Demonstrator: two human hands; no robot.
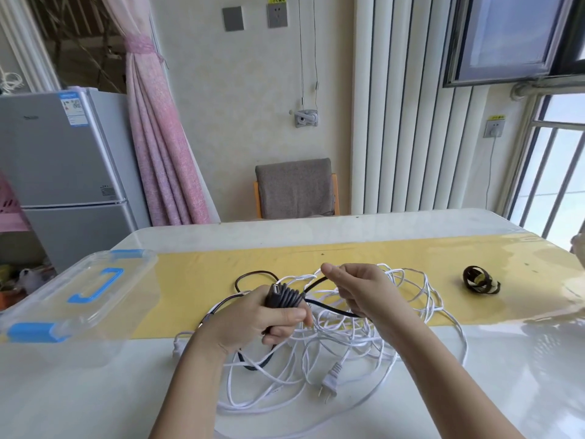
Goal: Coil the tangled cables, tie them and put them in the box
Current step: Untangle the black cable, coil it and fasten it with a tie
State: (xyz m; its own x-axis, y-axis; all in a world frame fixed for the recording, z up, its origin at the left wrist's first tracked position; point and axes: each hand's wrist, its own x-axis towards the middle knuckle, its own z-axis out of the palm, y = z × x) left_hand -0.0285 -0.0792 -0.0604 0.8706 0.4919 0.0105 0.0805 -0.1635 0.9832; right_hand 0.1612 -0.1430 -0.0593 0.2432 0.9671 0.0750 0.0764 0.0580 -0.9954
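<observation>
Leftward, lidded box (95,282), tangled cables (343,342) outside

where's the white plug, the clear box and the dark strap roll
white plug (330,380): head view, on its body above the prongs
clear box (47,293): head view, on a bare part of its lid
dark strap roll (481,281): head view, on the roll's middle

The lower half of the coiled black cable (283,296) is swallowed by the left hand (250,318). The clear plastic box with blue latches (133,280) is clipped by the left edge. The small dark looped bundle (479,280) cannot be identified.
</observation>
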